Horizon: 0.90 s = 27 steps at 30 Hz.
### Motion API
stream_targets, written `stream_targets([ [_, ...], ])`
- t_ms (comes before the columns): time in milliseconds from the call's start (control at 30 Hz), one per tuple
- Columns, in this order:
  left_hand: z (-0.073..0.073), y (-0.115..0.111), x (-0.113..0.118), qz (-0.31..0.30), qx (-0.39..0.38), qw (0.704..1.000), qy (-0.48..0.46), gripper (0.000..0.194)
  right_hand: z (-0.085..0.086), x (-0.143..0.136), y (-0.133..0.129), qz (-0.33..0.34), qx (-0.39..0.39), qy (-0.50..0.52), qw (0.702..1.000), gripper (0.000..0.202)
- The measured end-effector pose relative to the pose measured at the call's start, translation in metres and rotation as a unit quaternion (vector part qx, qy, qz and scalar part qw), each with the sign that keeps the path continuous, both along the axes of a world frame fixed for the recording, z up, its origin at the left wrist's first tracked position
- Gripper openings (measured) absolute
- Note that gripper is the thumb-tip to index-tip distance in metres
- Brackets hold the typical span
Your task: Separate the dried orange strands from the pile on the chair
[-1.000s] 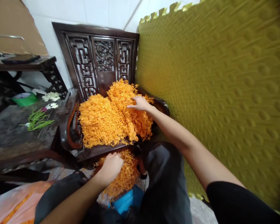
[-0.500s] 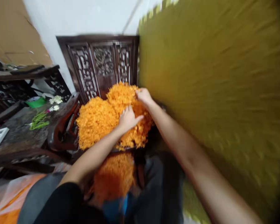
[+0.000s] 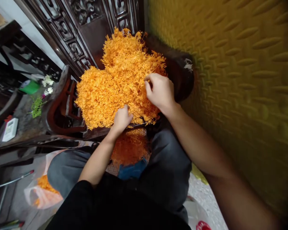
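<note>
A big fluffy heap of small frilly orange pieces (image 3: 103,95), perhaps artificial flower parts, fills the seat of a dark carved wooden chair (image 3: 91,40). At the heap's front edge is my left hand (image 3: 122,118), its fingers curled in; what they hold, if anything, is hidden. My right hand (image 3: 161,91) is against the heap's right side, with thumb and forefinger bent toward each other at the orange strands. Whatever lies in that pinch is too small to make out.
At left, a dark wooden table (image 3: 26,126) bears a white calculator-like device (image 3: 10,129), green stems (image 3: 36,107), white flowers (image 3: 47,81) and a green container (image 3: 30,87). A yellow patterned panel (image 3: 230,80) rises at right. More orange pieces (image 3: 131,148) lie below; a plastic bag (image 3: 42,195) holds some.
The view has tilted down and come closer to the heap. My left hand has drawn back to the front edge, its fingers now curled. My right hand has come lower and nearer.
</note>
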<state>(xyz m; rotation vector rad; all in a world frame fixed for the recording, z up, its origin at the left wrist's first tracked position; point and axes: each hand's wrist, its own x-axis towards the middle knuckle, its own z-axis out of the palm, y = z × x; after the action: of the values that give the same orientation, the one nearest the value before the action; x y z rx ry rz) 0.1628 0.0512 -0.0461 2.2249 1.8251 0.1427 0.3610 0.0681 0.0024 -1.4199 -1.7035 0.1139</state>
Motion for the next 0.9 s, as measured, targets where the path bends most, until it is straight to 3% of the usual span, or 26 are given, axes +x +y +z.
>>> stream_targets([
  [100,0.018,0.014,-0.006,-0.015,0.024,0.999,-0.041,0.031,-0.002,0.005,-0.003,0.014,-0.010,-0.042,0.999,0.026],
  [200,0.048,0.016,-0.006,-0.044,0.092,0.995,0.001,0.032,-0.012,-0.008,-0.008,0.113,-0.026,-0.110,0.987,0.032],
  [300,0.081,0.018,0.001,-0.064,0.163,0.982,0.067,0.037,-0.026,-0.023,-0.005,0.170,-0.055,-0.137,0.974,0.059],
  [367,0.101,0.022,0.003,-0.094,0.167,0.978,0.077,0.034,-0.030,-0.023,0.000,0.152,-0.073,-0.150,0.974,0.073],
  [400,0.110,0.026,0.002,-0.119,0.141,0.980,0.078,0.031,-0.028,-0.018,0.003,0.135,-0.071,-0.148,0.977,0.071],
  [500,0.125,0.041,0.006,-0.187,0.018,0.978,0.089,0.039,-0.013,0.005,0.007,0.042,0.007,-0.071,0.997,0.043],
  [567,0.124,0.052,0.018,-0.178,0.016,0.982,0.064,0.047,-0.001,0.016,0.006,-0.061,0.074,-0.005,0.995,0.041],
  [633,0.114,0.066,0.039,-0.130,0.091,0.987,0.004,0.050,0.004,0.016,0.005,-0.130,0.092,0.029,0.987,0.044],
  [700,0.099,0.081,0.060,-0.086,0.143,0.985,-0.034,0.055,0.001,0.006,0.006,-0.131,0.063,0.039,0.989,0.048],
  [767,0.084,0.097,0.072,-0.058,0.136,0.989,-0.028,0.054,-0.008,-0.007,0.011,-0.112,0.023,0.038,0.993,0.056],
  [900,0.064,0.106,0.059,-0.064,0.127,0.976,-0.165,0.036,-0.018,-0.022,0.025,-0.097,-0.035,0.053,0.993,0.074],
])
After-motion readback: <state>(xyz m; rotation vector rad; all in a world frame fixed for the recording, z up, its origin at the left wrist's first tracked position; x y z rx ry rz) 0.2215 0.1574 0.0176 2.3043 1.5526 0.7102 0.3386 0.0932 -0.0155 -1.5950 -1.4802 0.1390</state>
